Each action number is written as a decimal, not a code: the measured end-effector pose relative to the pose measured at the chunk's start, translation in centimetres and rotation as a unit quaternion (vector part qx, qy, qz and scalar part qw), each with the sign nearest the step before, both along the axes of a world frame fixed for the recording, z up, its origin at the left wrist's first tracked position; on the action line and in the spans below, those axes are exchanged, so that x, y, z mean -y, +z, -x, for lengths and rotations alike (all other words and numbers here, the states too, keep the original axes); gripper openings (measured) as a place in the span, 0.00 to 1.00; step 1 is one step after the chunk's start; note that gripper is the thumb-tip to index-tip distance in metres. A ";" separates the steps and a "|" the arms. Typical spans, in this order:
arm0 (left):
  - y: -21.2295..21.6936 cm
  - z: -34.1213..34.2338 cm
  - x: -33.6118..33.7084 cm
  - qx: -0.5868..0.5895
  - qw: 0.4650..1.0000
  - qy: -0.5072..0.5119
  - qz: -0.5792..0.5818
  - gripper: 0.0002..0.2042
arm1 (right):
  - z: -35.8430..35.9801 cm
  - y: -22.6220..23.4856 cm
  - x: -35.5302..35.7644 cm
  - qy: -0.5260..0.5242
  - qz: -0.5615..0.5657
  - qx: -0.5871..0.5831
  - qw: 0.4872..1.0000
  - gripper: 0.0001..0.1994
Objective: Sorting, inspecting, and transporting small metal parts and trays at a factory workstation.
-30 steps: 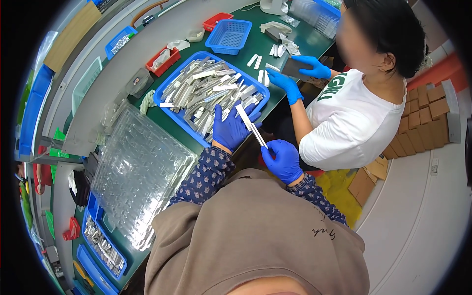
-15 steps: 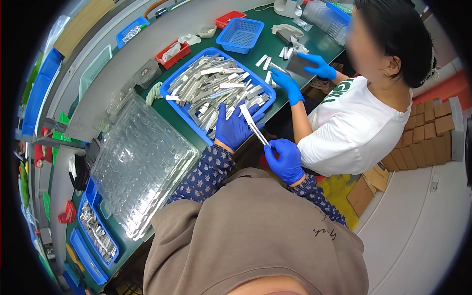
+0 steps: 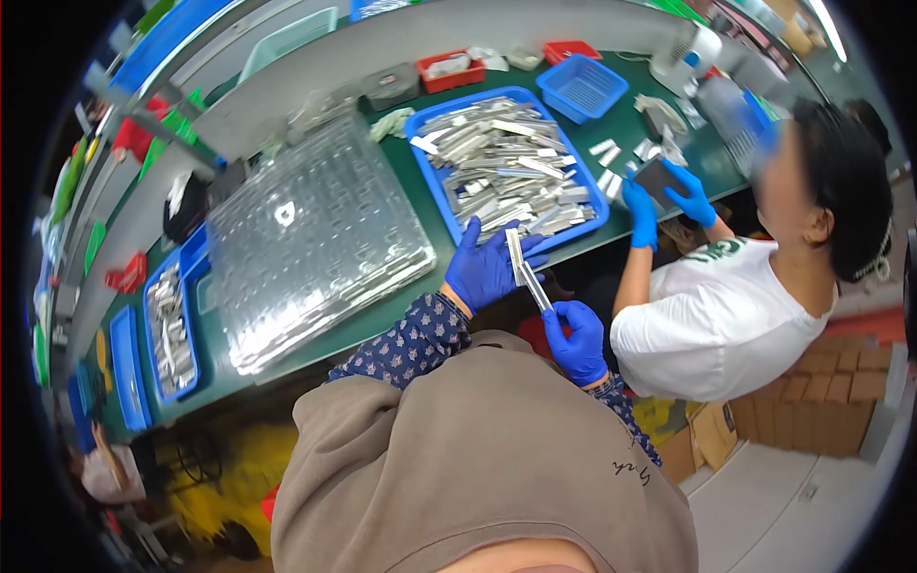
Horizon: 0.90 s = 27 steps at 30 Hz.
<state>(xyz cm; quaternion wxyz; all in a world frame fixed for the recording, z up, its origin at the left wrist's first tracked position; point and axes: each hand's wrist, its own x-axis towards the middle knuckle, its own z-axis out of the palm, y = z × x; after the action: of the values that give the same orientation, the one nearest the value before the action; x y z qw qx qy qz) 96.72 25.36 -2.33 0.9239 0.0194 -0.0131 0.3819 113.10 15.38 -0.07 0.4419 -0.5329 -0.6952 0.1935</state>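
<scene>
Just off the near edge of the bench (image 3: 642, 81), the right hand (image 3: 576, 342) pinches slim strips (image 3: 537, 287) by their near end, far end against the spread left hand (image 3: 480, 274); probably light, stiff, slippery, best gripped by the edges.

A long green table (image 3: 411, 172) carries, at its left end, a flat blue tray (image 3: 129, 372) and a narrow blue basket (image 3: 193, 349). Next come stacked clear trays (image 3: 306, 229), reaching near the front edge, then a large blue basket (image 3: 578, 232) at that edge. A red box (image 3: 468, 79) and a small blue basket (image 3: 583, 88) stand toward the back edge; white strips (image 3: 604, 147) lie farther right.
</scene>
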 end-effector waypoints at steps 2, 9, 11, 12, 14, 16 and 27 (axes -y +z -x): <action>-0.2 0.9 1.7 -0.014 0.999 0.030 0.012 0.32 | 0.1 -0.1 0.3 0.029 -0.005 0.000 1.000 0.03; -0.4 3.1 8.9 -0.015 0.990 0.136 0.039 0.30 | 0.9 -0.3 2.1 0.156 -0.013 -0.020 0.987 0.03; -0.9 3.9 11.5 -0.024 0.982 0.183 0.041 0.29 | 1.3 -0.8 3.3 0.198 0.014 -0.038 0.979 0.03; -1.5 4.3 12.8 -0.017 0.978 0.202 0.042 0.30 | 1.2 -1.3 3.9 0.211 0.047 -0.019 0.976 0.03; -2.4 4.9 15.6 -0.015 0.970 0.235 0.064 0.30 | 1.4 -2.9 4.9 0.240 0.075 -0.053 0.966 0.03; -2.8 5.6 18.3 -0.027 0.959 0.272 0.078 0.30 | 1.9 -3.5 6.0 0.275 0.123 -0.069 0.951 0.04; -2.6 12.1 27.4 0.000 0.919 0.390 0.055 0.31 | 10.2 -2.5 10.4 0.420 0.151 -0.052 0.893 0.03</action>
<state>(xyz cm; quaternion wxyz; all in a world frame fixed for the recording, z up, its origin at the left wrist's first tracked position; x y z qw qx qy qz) 84.60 -2.09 -4.92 0.7012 -0.0281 0.0164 0.7122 102.89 4.97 -2.59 0.2687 -0.2405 -0.7929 0.4912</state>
